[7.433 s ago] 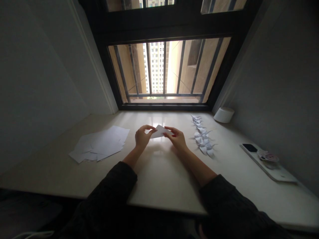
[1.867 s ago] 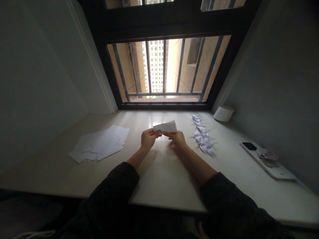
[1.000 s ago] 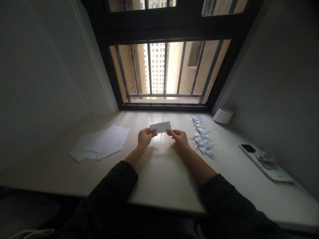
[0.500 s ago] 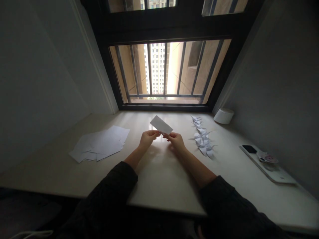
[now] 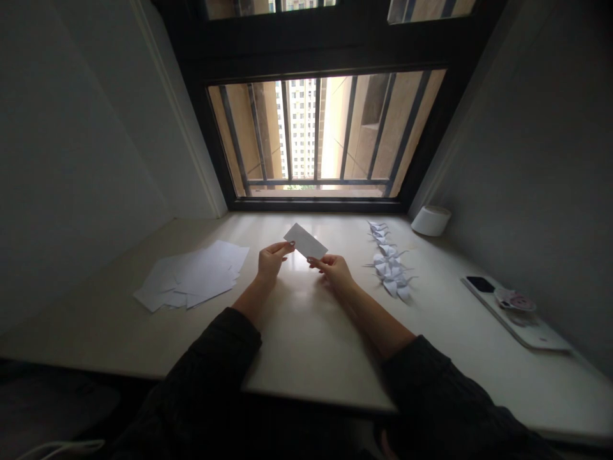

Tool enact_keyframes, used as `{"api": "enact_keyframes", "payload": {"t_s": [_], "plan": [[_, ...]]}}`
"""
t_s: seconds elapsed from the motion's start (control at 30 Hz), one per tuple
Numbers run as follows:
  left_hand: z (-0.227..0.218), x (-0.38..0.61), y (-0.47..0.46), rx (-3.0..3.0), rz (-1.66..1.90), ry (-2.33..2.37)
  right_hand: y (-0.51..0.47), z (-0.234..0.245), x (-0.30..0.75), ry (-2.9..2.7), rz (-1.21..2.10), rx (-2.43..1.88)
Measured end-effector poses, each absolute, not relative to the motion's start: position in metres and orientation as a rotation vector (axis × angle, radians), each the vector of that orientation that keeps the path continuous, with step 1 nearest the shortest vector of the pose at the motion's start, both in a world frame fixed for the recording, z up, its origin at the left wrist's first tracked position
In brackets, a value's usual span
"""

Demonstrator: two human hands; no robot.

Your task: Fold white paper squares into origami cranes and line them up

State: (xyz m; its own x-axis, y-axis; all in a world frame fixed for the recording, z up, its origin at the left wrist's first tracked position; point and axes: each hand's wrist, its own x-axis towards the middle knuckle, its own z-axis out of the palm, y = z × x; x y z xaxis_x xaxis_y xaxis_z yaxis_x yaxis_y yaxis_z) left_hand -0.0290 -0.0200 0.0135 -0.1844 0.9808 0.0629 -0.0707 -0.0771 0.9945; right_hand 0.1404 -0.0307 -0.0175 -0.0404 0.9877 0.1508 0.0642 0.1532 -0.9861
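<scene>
A small folded white paper (image 5: pixel 305 241) is held tilted above the pale desk (image 5: pixel 306 332), in front of the window. My left hand (image 5: pixel 271 261) pinches its upper left corner with thumb and forefinger. My right hand (image 5: pixel 332 269) pinches its lower right end. Both hands hover just over the desktop, with dark sleeves reaching back toward me.
A loose pile of white sheets (image 5: pixel 191 275) lies to the left. A row of several folded paper cranes (image 5: pixel 390 263) runs along the right of my hands. A white round container (image 5: pixel 430 220) stands in the far right corner. A tablet with a phone (image 5: pixel 514 310) lies at the right edge.
Over the past seconds the folded paper was raised off the desk and turned in my fingers. My left hand has now slid out to its upper left corner, apart from my right hand.
</scene>
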Motion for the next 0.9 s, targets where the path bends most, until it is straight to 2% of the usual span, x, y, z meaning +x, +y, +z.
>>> {"api": "enact_keyframes", "payload": {"t_s": [0.33,0.6,0.9], "plan": [[0.016,-0.030,-0.019,1.184,1.495,1.287,-0.024,-0.017,0.148,-1.366,1.061,-1.160],[0.015,-0.027,-0.021,1.345,1.327,1.290,-0.023,-0.012,0.155,-1.049,1.008,-1.170],[0.010,-0.029,-0.019,1.189,1.266,1.220,-0.023,-0.015,0.156,-1.024,0.992,-1.168]]}}
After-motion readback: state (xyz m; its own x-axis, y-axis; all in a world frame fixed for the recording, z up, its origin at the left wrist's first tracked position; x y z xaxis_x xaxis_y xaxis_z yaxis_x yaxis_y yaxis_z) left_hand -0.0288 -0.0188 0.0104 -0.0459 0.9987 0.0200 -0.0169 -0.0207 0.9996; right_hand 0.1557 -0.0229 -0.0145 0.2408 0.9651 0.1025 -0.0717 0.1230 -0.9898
